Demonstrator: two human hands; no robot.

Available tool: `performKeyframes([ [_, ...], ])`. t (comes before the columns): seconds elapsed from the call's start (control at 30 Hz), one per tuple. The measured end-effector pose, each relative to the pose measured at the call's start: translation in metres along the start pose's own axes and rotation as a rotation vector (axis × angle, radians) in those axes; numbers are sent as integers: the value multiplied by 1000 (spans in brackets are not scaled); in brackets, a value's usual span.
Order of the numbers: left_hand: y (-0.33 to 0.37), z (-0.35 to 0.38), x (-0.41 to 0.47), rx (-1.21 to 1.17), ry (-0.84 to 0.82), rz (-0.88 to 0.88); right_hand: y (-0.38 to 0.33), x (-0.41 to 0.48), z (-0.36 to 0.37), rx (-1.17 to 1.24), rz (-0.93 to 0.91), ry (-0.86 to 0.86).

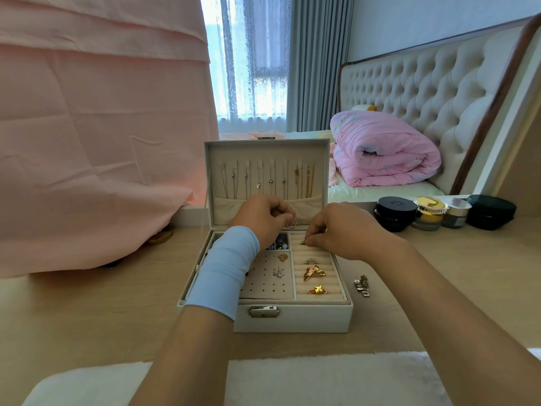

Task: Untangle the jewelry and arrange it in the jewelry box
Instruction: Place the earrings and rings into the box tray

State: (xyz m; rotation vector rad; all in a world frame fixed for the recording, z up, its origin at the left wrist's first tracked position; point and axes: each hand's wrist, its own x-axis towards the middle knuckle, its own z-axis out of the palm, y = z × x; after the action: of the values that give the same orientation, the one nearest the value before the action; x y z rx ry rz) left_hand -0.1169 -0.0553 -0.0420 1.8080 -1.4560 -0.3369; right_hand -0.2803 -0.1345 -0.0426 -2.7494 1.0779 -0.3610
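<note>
Head view. Far left: pink cloth (96, 142) draped down onto the wooden surface (87, 303), a round gold object (160, 237) half hidden under its hem. Bare wood open from the cloth's hem up to the box's left wall.

Centre: white jewelry box (292, 320) open, lid (209, 177) upright at the back, necklaces (304, 180) hanging in a row inside it above a fabric pocket. Left forearm in a blue wrist sleeve (225, 273) crossing the box's left side and covering part of the earring panel (265, 284). Left hand (263, 218) over the back left compartment, fingers curled, pinching a thin ring (292, 223) held in front of the lid pocket. On the panel, a gold earring (283, 257) and a silver stud (278, 273).

Right half of the box: ring rolls holding a silver ring (311, 261), a gold bow (314, 272) and a smaller gold piece (317, 290). Right hand (342, 230) at the topmost roll, fingertips closed on a small silver piece (303, 242); touching the roll or just above it, cannot tell. Hands near each other, apart.

Just beside the box's right wall, a loose silver cluster (362, 285) on the surface, open wood beyond it. Back right, well apart from the box: black jar (395, 212), yellow-lidded jar (430, 213), grey jar (455, 212), dark green case (490, 212) in a row. Behind them, a bed with a rolled pink quilt (386, 153). White fluffy fabric (322, 379) along the near edge.
</note>
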Motion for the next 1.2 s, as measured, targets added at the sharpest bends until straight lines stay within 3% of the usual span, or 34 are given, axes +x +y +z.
performKeyframes([
  [0.3,0,2,2,-8,1,16,2,1,-2,24,-38,-22],
  [0.5,4,8,0,-18,-13,57,11,0,-4,583,49,75],
  [0.7,6,19,2,34,38,57,16,0,-2,683,63,97],
  [0.9,5,21,2,77,17,33,21,7,9,632,81,143],
  [1.2,8,27,2,295,-1,-75,15,4,12,267,77,142],
])
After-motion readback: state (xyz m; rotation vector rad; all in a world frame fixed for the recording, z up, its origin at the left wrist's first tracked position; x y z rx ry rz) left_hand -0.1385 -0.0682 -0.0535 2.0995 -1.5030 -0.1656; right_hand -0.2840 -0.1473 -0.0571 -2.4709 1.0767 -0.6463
